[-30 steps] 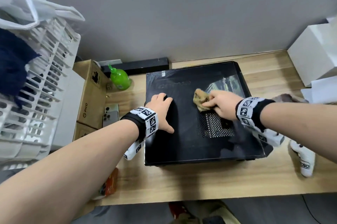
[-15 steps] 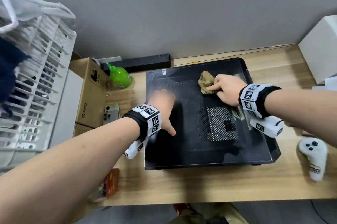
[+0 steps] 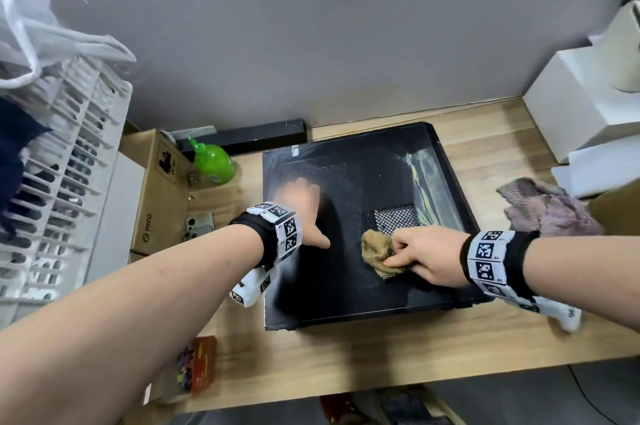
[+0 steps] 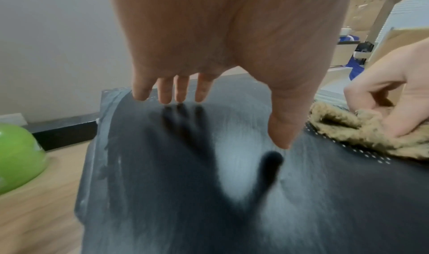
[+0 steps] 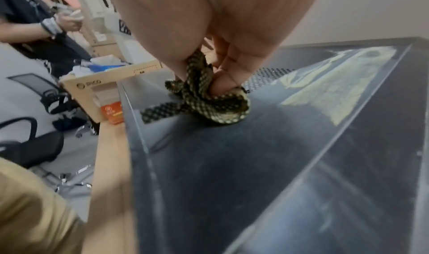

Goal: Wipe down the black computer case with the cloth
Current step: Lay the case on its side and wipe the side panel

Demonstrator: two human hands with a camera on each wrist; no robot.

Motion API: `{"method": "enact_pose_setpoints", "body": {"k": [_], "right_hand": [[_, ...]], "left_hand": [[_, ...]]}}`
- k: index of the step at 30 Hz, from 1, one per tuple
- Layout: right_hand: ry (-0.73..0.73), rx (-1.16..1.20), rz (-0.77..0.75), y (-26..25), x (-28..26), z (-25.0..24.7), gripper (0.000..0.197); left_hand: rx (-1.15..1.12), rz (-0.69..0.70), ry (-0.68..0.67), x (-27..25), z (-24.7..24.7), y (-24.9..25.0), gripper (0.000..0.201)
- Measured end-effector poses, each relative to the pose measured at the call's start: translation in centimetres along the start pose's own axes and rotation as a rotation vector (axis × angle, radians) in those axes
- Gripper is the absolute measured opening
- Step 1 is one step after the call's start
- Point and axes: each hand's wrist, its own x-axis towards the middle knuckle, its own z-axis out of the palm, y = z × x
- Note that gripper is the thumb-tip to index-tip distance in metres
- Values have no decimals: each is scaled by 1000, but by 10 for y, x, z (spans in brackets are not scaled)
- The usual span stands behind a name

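The right hand (image 3: 420,256) pinches a bunched tan cloth (image 3: 378,253) between thumb and curled fingers, pressing it onto the black computer case (image 3: 349,289) just below the mesh vent (image 3: 391,217), lower right of centre in the head view. The left hand (image 3: 300,208) lies flat with straight fingers on the case's left half, apparently steadying it. The case lies on its side on the wooden desk (image 3: 346,355), centre frame, broad panel up; its long axis looks to run near edge to far, though the panel is almost square. Dusty grey streaks show in both wrist views, so I judge wiping mid-way, edges and left half remaining.
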Motion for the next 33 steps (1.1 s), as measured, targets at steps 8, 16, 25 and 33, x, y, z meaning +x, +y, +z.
{"method": "enact_pose_setpoints", "body": {"k": [8,16,25,33], "right_hand": [[161,31,238,30,77,-46,41],[202,69,290,42,121,-66,43],[133,133,234,32,65,-50,45],[-20,170,84,24,-26,-2,39]], "left_hand": [[15,-16,-48,23,-6,-7,108],[22,-8,-28,22,1,-7,110],[-60,40,42,51,-7,20,129],[60,-2,-49,63,-24,41,114]]}}
